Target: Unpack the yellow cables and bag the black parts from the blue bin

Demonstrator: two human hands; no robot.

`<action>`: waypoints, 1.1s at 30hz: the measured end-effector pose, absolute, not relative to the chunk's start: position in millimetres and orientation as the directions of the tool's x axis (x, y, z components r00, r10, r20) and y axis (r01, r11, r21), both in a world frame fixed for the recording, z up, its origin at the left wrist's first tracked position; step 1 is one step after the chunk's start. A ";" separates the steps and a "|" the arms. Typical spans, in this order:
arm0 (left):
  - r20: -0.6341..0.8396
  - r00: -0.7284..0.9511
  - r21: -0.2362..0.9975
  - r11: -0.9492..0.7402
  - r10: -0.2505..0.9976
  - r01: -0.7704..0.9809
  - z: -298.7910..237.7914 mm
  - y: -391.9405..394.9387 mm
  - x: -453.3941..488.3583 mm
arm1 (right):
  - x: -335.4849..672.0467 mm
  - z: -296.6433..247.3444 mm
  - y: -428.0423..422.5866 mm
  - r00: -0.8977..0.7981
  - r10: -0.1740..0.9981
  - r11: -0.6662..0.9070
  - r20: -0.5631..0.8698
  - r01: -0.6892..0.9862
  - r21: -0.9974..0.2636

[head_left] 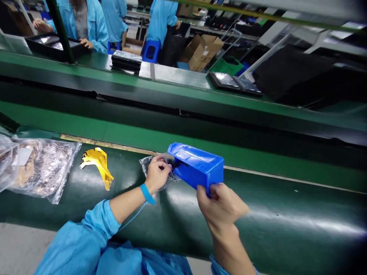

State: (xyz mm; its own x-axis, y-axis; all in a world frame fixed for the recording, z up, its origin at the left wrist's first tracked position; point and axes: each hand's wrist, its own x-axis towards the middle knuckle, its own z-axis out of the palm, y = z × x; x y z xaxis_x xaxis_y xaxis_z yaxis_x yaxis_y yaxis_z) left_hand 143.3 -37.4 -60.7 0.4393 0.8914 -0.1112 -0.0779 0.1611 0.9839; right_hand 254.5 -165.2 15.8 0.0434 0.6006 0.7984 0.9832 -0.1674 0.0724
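Observation:
My right hand (220,204) grips the near corner of a blue plastic bin (197,166), which is tipped on its side with its opening toward the left. At that opening my left hand (156,173) pinches a small clear plastic bag (146,164) holding dark small parts. A blue wrist strap (147,193) with a cord circles my left wrist. The bin and bag sit just above the dark green work surface (275,217).
Yellow flat strips (97,162) lie left of my hands, beside clear bags (40,168) of brownish parts. Beyond runs a green conveyor (143,130). On the far bench sit black trays (126,61) and cardboard boxes (202,49); people in blue coats (94,23) work there.

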 end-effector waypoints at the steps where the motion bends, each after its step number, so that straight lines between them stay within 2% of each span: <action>1: -0.108 0.441 0.984 0.160 0.891 -0.081 -60.3 -37.1 143.2 | 254.3 16.5 -164.9 0.030 0.605 -0.156 0.796 0.984 0.082; 20: -0.087 0.440 0.985 0.143 0.894 -0.096 -60.4 -33.9 142.1 | 254.3 21.6 -164.2 -0.010 0.623 -0.088 0.782 0.993 0.083; 23: -0.093 0.440 0.985 0.147 0.893 -0.090 -61.3 -33.3 142.1 | 255.6 22.0 -164.1 0.052 0.620 -0.143 0.783 0.989 0.048; 28: -0.105 0.442 0.984 0.158 0.891 -0.085 -62.4 -32.6 142.4 | 257.1 24.8 -163.0 0.252 0.562 -0.219 0.788 0.964 -0.152; 31: -0.102 0.417 0.983 0.157 0.903 -0.100 -63.8 -31.3 142.7 | 264.1 30.5 -168.8 0.514 0.460 -0.303 0.724 0.857 -0.416; 33: -0.097 0.402 0.982 0.153 0.911 -0.110 -66.0 -29.6 143.0 | 274.4 37.0 -178.4 0.723 0.383 -0.343 0.575 0.690 -0.638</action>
State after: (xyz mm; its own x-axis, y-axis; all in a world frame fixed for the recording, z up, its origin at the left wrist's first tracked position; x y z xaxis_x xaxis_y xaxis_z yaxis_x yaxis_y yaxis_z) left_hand 143.0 -29.6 -66.0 0.4016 0.9107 -0.0966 -0.1102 0.1528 0.9821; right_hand 274.4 -178.4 37.0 0.7226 0.3832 0.5753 0.6896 -0.3426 -0.6380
